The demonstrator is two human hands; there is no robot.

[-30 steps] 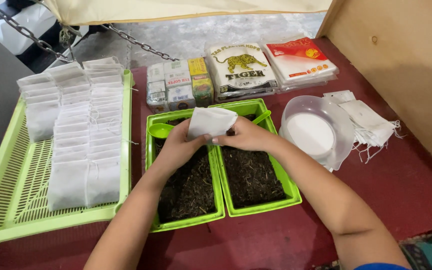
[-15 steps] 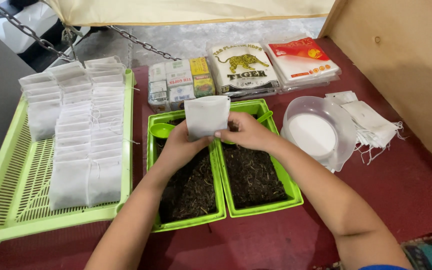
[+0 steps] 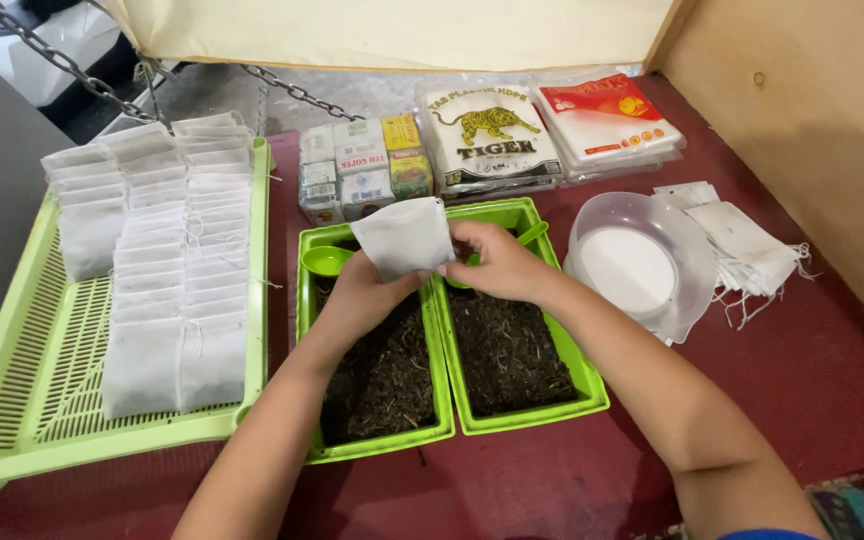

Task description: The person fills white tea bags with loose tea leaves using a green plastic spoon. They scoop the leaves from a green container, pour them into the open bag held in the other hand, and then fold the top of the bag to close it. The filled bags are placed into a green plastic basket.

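Both hands, left hand (image 3: 360, 296) and right hand (image 3: 492, 262), pinch one white filter bag (image 3: 402, 238) above two green trays (image 3: 442, 340).

Bare forearms; blue sleeve edge, right arm.

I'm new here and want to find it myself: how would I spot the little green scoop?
Start at the two green trays of dark loose tea in the middle of the red table. The green scoop lies at the far end of the left-side tray, just beside the left hand. It is the only small rounded green thing there; its neighbours are rectangular.
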